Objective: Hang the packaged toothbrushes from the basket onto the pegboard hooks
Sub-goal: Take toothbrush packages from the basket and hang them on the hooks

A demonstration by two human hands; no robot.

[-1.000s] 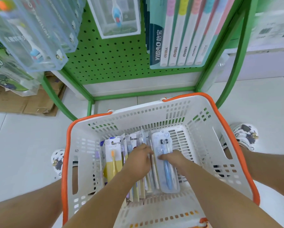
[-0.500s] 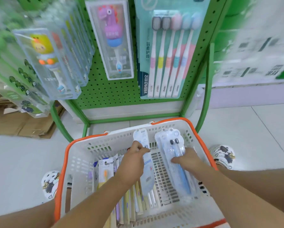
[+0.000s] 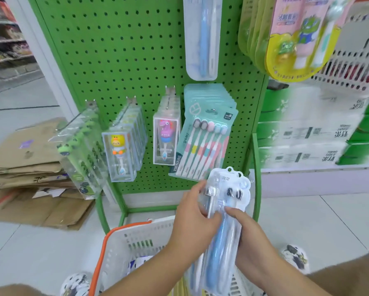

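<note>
Low and right of centre, the left hand (image 3: pixel 193 223) and right hand (image 3: pixel 248 238) each pinched clear toothbrush packs (image 3: pixel 222 212), held together above the white basket (image 3: pixel 123 240). Behind them, upper centre, stood the green pegboard (image 3: pixel 136 60), its hooks (image 3: pixel 170 88) carrying other packs.

Your two forearms reach forward from the near edge and meet at centre right. Your left hand (image 3: pixel 193 226) has its fingers curled, thumb up and out toward the far side, gripping the clear toothbrush packs (image 3: pixel 222 212). Your right hand (image 3: pixel 250 240) clasps them from the right, its thumb laid across their front.
</note>
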